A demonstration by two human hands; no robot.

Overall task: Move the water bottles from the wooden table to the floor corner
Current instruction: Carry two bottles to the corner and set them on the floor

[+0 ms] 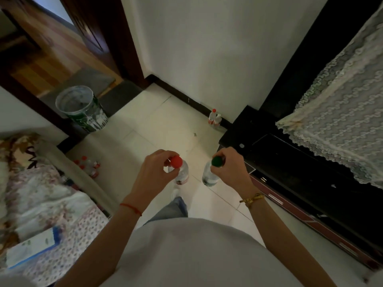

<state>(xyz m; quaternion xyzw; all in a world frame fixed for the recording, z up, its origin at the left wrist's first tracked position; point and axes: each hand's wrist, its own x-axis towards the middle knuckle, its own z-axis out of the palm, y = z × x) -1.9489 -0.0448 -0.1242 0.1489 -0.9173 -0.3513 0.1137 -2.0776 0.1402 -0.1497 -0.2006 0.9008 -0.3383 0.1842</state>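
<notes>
**Two bottles carried by the neck, more standing on the floor**

One bed (41, 195) with a floral cover at left; one dark cabinet (290, 172) at right under one lace cloth (339, 112). One green-and-white bucket (83, 108) stands by the doorway on the pale tiled floor (149, 129).

Left hand (153, 172): fingers (166, 162) clenched round the neck of one red-capped bottle (182, 172), hanging upright above the floor. Right hand (228, 168): fingers closed on the neck of one green-capped bottle (209, 175), likewise hanging.

Two bottles in the corner (214, 119) stand by the wall beside the cabinet, touching; one red cap shows. A cluster of red-capped bottles (88, 165) stands beside the bed, count unclear.

Labels are too blurred to read; no brand legible.
</notes>
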